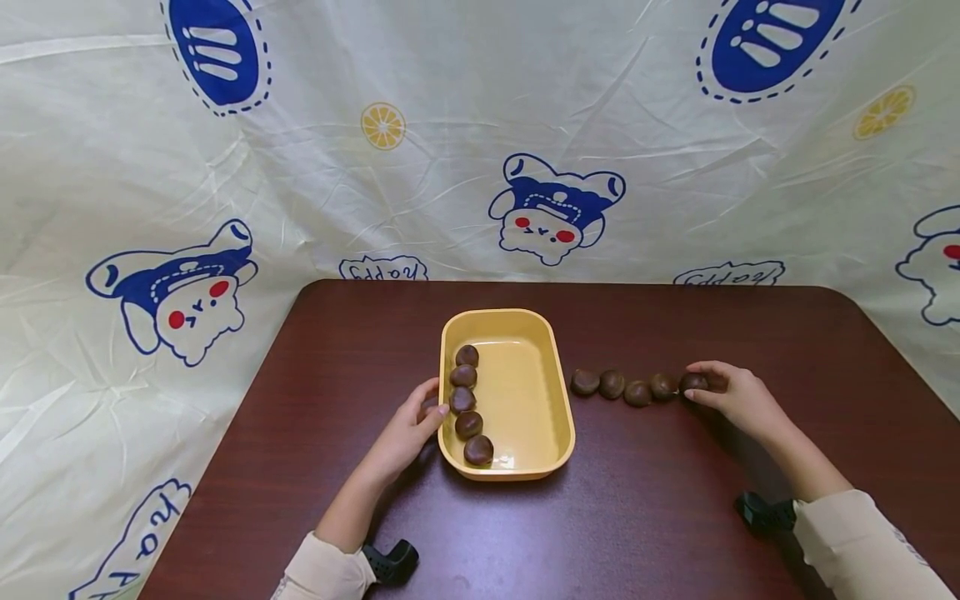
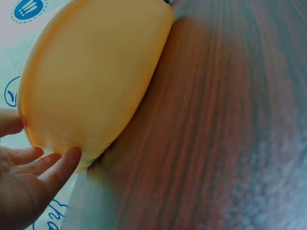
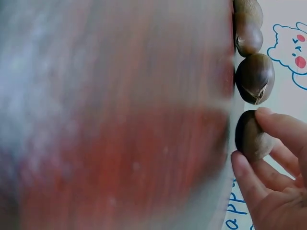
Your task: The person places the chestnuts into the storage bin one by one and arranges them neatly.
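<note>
A yellow rectangular tray [image 1: 528,400] stands on the table, with several brown chestnuts [image 1: 463,376] lined up along its left side. My left hand [image 1: 408,429] holds the tray's left edge, thumb at the rim and fingers against the outer wall [image 2: 96,81], as the left wrist view shows. Right of the tray, more chestnuts [image 1: 611,384] form a row on the tabletop. At that row's right end, my right hand [image 1: 742,400] pinches a chestnut [image 3: 254,136] between thumb and fingers. A small gap parts it from the neighbouring chestnut [image 3: 255,79] in the right wrist view.
The dark reddish-brown table [image 1: 600,533] has rounded far corners. Behind and beside it hangs a pale sheet [image 1: 442,200] printed with blue cartoon figures and orange slices. Black bands [image 1: 393,562] sit on both wrists.
</note>
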{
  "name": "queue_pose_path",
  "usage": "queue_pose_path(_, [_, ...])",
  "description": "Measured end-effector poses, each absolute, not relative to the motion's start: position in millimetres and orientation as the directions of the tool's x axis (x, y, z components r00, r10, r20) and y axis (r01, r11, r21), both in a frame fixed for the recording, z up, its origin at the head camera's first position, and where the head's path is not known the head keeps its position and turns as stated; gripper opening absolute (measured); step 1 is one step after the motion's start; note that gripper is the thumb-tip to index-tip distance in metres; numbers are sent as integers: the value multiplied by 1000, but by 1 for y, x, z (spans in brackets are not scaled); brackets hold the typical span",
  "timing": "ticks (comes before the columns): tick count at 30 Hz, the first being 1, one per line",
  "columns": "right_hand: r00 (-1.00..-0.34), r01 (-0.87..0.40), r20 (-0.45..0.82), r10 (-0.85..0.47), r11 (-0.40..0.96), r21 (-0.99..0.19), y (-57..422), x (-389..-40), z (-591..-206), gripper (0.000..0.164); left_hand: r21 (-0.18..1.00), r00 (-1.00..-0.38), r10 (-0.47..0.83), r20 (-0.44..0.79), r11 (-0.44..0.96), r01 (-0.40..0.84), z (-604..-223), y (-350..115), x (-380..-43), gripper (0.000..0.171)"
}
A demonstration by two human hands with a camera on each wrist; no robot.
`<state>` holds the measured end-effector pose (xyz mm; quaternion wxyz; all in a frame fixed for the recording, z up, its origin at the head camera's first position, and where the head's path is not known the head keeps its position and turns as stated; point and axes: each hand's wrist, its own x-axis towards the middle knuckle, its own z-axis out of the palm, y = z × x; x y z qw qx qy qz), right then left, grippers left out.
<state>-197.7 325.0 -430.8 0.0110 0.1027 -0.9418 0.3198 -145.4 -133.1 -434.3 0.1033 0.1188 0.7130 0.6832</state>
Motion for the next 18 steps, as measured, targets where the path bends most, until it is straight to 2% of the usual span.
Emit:
queue_pose_path(4, [-982,-189,115,-150,761,-621,324,-198,-427,41,999,-950,311,18,34,30,-435,-133,-145,46])
queue_pose_path(9, [-977,-213,151,-151,681,-701,311,-203,-422,41,999,-950,311,19,27,29,-435,-133,-145,45])
queue_pose_path(18, [-957,-270,149,-251,566,-779,257,-204,-402,42,999,-952,304,11,34,23,-436,-133,-146,46])
